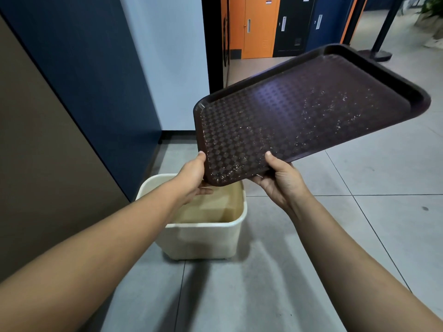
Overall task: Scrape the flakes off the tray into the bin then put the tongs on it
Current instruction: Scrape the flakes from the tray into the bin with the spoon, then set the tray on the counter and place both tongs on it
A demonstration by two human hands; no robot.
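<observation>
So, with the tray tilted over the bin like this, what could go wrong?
Only the low corner of the tray hangs over the bin, so flakes sliding from its raised right side may land on the floor. Both the left hand and right hand hold one edge; the tray could tip or slip.

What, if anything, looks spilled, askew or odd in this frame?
Nothing looks spilled. The dark brown patterned plastic tray is tilted on purpose over the cream plastic bin, gripped by the left hand and right hand. Pale flakes cling to it, mostly on its raised half.
</observation>
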